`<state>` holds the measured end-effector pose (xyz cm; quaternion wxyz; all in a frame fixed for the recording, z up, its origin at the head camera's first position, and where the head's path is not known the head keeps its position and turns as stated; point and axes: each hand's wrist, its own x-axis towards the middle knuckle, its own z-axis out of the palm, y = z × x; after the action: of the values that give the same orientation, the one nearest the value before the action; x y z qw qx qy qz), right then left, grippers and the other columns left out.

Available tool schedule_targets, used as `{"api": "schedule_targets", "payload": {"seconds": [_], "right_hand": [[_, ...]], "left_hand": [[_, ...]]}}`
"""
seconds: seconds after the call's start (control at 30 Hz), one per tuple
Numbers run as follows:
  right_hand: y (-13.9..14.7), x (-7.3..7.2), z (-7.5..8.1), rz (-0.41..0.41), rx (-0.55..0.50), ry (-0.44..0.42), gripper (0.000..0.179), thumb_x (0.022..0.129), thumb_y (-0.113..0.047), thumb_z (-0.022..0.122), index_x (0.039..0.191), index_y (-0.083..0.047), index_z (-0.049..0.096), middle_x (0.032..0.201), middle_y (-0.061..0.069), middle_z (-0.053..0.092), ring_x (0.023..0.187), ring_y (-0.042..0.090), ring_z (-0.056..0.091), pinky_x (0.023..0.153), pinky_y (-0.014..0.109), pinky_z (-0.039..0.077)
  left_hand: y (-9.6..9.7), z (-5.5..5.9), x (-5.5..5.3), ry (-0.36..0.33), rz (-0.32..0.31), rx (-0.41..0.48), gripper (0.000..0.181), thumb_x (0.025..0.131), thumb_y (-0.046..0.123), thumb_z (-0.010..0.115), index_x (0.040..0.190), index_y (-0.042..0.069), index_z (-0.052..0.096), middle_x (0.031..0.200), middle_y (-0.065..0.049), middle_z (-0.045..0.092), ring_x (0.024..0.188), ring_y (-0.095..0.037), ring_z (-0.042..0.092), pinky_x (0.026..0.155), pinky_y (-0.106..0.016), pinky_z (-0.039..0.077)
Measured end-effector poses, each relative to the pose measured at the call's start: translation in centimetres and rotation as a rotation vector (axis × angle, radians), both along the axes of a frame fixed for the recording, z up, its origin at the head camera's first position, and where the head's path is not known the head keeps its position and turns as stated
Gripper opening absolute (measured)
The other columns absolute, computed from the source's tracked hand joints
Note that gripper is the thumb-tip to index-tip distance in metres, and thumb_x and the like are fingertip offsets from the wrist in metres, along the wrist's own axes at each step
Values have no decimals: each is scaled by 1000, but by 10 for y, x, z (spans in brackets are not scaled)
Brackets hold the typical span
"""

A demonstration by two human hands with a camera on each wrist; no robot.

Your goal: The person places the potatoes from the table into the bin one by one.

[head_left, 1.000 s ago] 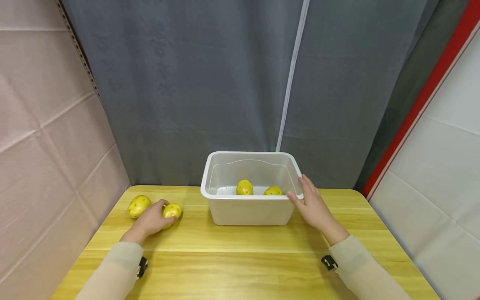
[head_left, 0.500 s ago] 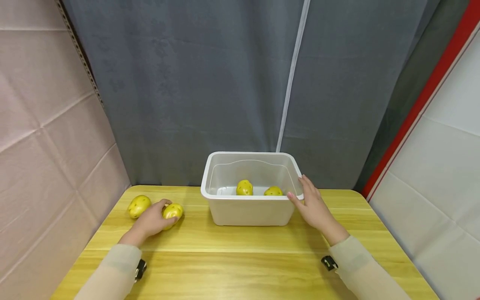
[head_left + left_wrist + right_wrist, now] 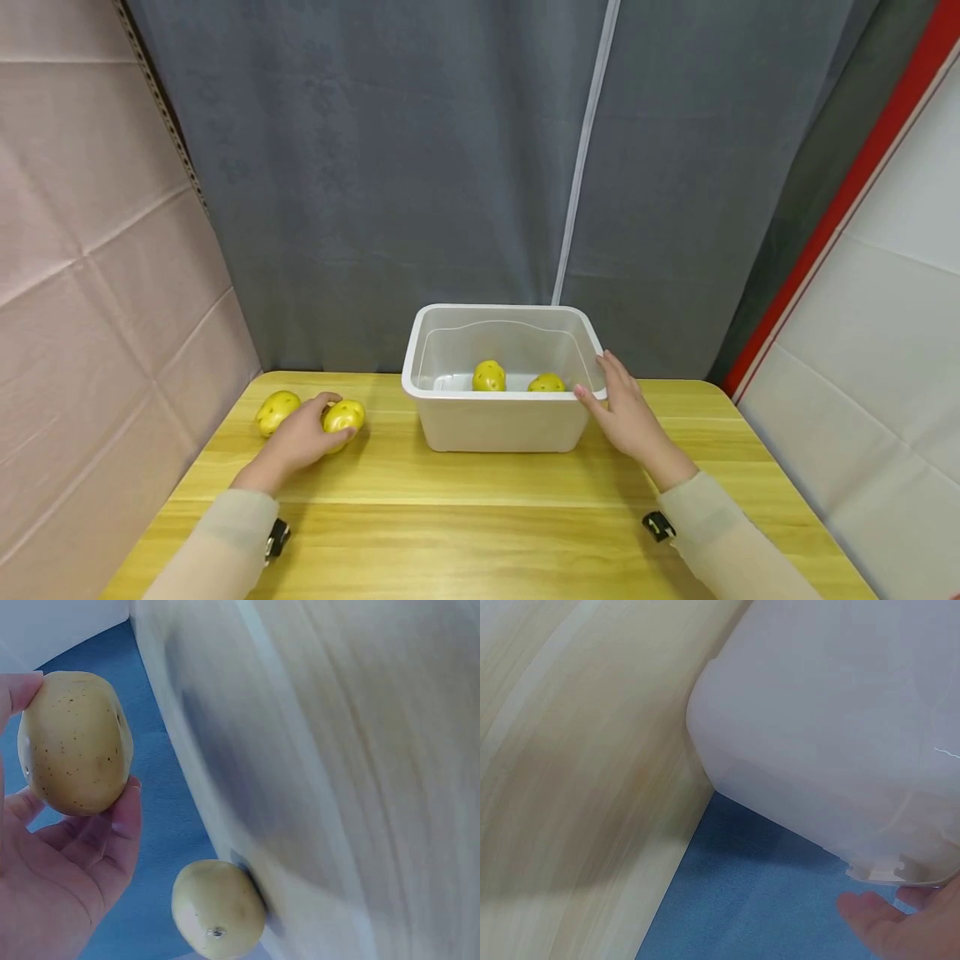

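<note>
My left hand (image 3: 300,433) holds a yellow potato (image 3: 344,419) between thumb and fingers at the left of the table. In the left wrist view this speckled potato (image 3: 78,742) appears raised off the tabletop. A second potato (image 3: 277,412) lies just left of that hand, on the wood. My right hand (image 3: 628,415) rests on the right rim of a white plastic bin (image 3: 502,423), thumb at the front corner. Its fingertips (image 3: 864,906) show by the rim in the right wrist view. Inside the bin lie two potatoes, one left potato (image 3: 489,377) and one right potato (image 3: 547,382).
The wooden table (image 3: 465,533) has rounded back corners. A grey curtain (image 3: 375,183) hangs behind it. Pale cloth panels (image 3: 97,292) stand on the left, and a white panel (image 3: 885,350) with a red border stands on the right.
My left hand has shifted slightly left with the potato still in its grip. My right hand, the bin and the other potatoes have stayed in place.
</note>
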<state>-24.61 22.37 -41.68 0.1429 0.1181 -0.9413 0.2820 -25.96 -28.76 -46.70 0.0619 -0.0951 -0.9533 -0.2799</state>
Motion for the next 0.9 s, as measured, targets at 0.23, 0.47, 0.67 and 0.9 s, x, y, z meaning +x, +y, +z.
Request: {"api": "schedule_targets", "payload": {"seconds": [0.23, 0.47, 0.67, 0.9], "right_hand": [[0, -1, -1, 4, 4, 7, 77, 103, -47, 50, 155, 4, 24, 163, 25, 15, 143, 51, 21, 111, 69, 24], [1, -1, -1, 9, 7, 24, 79, 103, -50, 49, 154, 5, 25, 162, 26, 16, 142, 52, 22, 111, 69, 24], [0, 0, 0, 7, 2, 20, 79, 103, -49, 49, 154, 5, 25, 163, 25, 16, 143, 52, 22, 111, 69, 24], [-1, 1, 2, 6, 6, 12, 79, 103, -49, 50, 154, 6, 25, 162, 26, 16, 143, 52, 22, 111, 69, 24]], "left_hand": [[1, 7, 3, 16, 6, -26, 73, 89, 43, 74, 142, 1, 46, 137, -28, 53, 123, -46, 52, 99, -63, 42], [5, 17, 6, 62, -5, -50, 72, 89, 43, 74, 142, 1, 48, 135, -27, 55, 121, -45, 54, 97, -61, 44], [9, 24, 8, 91, -22, -69, 73, 88, 44, 74, 142, 1, 49, 134, -26, 56, 118, -44, 56, 94, -60, 46], [15, 35, 11, 116, -35, -100, 70, 88, 41, 75, 140, 0, 50, 133, -25, 57, 114, -41, 58, 91, -58, 48]]}}
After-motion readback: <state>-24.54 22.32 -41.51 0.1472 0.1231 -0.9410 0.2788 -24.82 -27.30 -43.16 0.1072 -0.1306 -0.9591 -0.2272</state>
